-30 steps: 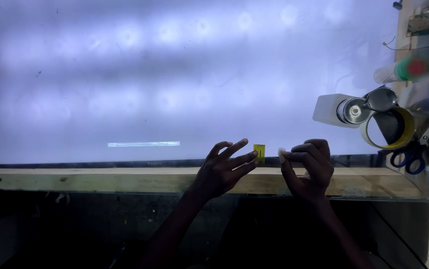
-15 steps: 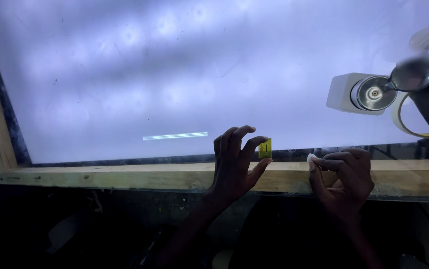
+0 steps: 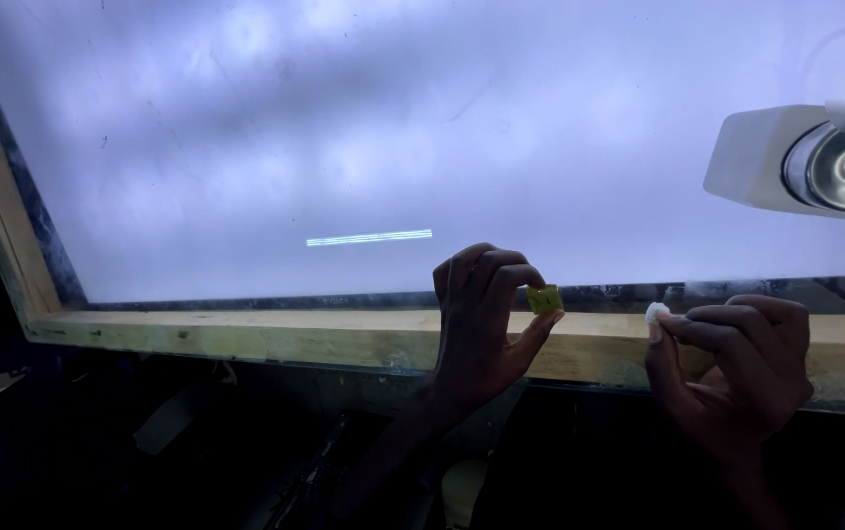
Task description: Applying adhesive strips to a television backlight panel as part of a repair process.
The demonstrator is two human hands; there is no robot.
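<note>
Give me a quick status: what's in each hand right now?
Left hand pinches small yellow-green square. Right hand pinches small white wad. Both over wooden frame of lit panel; nothing between them.

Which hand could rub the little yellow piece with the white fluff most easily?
Probably the right hand: it pinches the white fluff, just beside the yellow piece that the left hand holds up.
</note>
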